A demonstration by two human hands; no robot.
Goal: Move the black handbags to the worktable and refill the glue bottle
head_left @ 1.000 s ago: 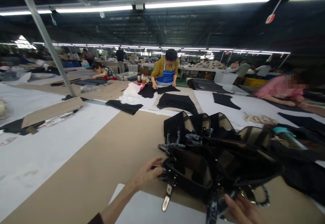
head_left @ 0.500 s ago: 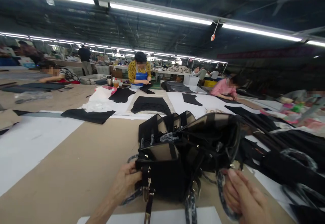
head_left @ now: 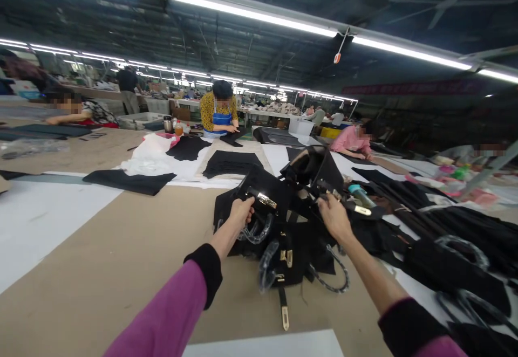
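Several black handbags with gold metal fittings and plastic-wrapped handles lie bunched together in the middle of the table. My left hand (head_left: 242, 211), its fingers closed, grips a black handbag (head_left: 269, 185) near its strap and gold clasp (head_left: 267, 200). With closed fingers my right hand (head_left: 334, 215) holds a second black handbag (head_left: 329, 168), tilted, by its front edge near the strap. Between my wrists and nearer to me sits another black handbag (head_left: 301, 246), a strap with a gold tip (head_left: 285, 316) hanging from it. My fingertips are partly hidden against the black material.
Brown paper (head_left: 162, 249) and white sheets cover the table (head_left: 60, 222). Cut black pieces (head_left: 232, 163) lie farther off. Dark bags and material (head_left: 457, 265) pile up at right, beside a bottle with a turquoise lid (head_left: 362, 195). A co-worker in a blue apron (head_left: 222, 119) stands opposite.
Both hands have reached forward, away from me, and now grip bags farther back in the bunch. The bags have shifted and tilted, showing their gold clasps; my right hand has left the wrapped handle.
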